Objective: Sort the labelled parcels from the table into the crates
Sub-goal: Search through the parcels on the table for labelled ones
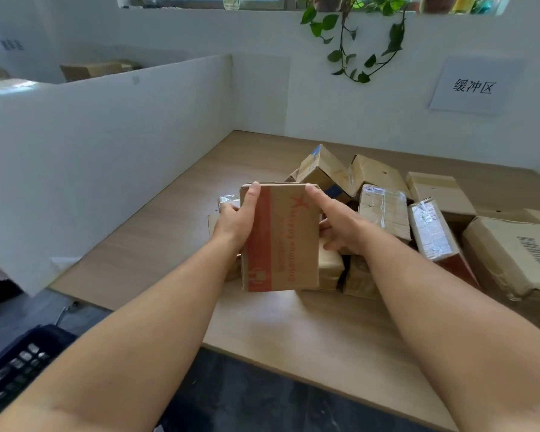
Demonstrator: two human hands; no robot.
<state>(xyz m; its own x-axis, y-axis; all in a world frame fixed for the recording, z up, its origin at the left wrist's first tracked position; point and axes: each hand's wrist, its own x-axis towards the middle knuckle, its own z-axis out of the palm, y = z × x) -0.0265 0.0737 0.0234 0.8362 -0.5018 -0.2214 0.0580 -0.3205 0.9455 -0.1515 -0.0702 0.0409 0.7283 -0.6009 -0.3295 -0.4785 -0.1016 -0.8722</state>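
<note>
I hold a brown cardboard parcel with an orange printed band (289, 241) upright above the wooden table (156, 232). My left hand (239, 219) grips its left edge, thumb on the front near the top corner. My right hand (340, 226) holds its right edge, thumb up along the top corner and fingers behind. Beyond and to the right lies a heap of several taped cardboard parcels (384, 207). A dark crate (19, 360) shows at the lower left, partly cut off by my left arm.
A white partition (106, 145) walls the table's left side, with cardboard boxes (97, 70) behind it. A paper sign (474, 85) hangs on the back wall under a trailing plant (356, 35). A large barcoded box (518, 254) lies at the right edge. Dark floor lies below.
</note>
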